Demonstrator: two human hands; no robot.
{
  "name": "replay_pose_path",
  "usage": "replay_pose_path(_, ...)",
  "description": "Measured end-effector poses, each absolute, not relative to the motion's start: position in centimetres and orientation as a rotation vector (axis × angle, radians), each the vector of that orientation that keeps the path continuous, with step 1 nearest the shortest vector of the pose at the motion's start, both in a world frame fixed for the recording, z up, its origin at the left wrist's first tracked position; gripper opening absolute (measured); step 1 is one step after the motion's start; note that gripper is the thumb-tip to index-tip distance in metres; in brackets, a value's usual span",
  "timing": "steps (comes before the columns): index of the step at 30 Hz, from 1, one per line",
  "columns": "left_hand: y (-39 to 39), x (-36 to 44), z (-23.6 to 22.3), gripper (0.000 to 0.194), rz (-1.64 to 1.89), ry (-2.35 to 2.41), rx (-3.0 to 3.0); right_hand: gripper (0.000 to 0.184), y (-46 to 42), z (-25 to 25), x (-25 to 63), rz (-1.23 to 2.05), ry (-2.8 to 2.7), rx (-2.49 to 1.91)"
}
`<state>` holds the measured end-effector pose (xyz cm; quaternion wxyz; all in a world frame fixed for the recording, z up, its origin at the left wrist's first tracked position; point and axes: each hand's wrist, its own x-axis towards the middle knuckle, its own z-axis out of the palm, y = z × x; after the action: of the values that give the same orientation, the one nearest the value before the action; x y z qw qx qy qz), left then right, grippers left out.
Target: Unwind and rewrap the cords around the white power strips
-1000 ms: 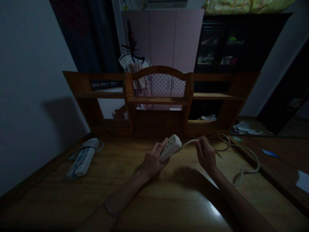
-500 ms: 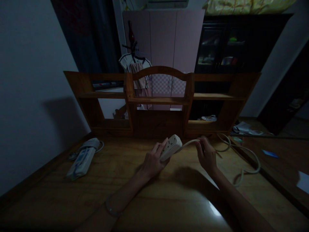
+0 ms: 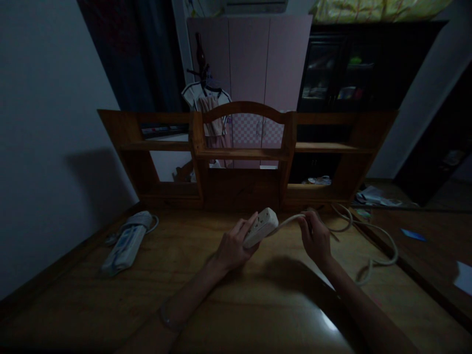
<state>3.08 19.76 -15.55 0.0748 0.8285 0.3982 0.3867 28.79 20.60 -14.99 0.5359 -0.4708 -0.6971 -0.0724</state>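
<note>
A white power strip (image 3: 262, 229) is gripped in my left hand (image 3: 234, 246), held tilted above the wooden desk with its sockets facing up and to the left. From its far end a pale cord (image 3: 289, 220) runs right to my right hand (image 3: 315, 238), whose fingers pinch it. Past that hand, the loose cord (image 3: 391, 246) lies in curves over the right side of the desk. My left fingers cover part of the strip's near end.
On the desk (image 3: 184, 314) at left lies a second power strip (image 3: 127, 246) with its cord wound around one end. A wooden shelf unit (image 3: 243, 155) stands along the back edge. At right, a blue card (image 3: 413, 234) and white paper (image 3: 463, 278) rest on a darker surface.
Almost nothing differs. The power strip in my left hand has shifted very slightly; both hands keep their hold.
</note>
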Motion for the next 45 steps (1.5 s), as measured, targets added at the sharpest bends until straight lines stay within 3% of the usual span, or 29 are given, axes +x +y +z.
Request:
replay_pose_path(39,19.7,3.4,-15.8,0.076,1.16,1.299,2.44,0.016,20.8,-15.1,28.3,-0.083,-1.685,-1.124)
replay_pose_path(45,20.1,3.2,-16.2,0.073,1.29,1.317,2.383,0.023,18.4,-8.3,26.4,-0.343,-1.725,-1.035)
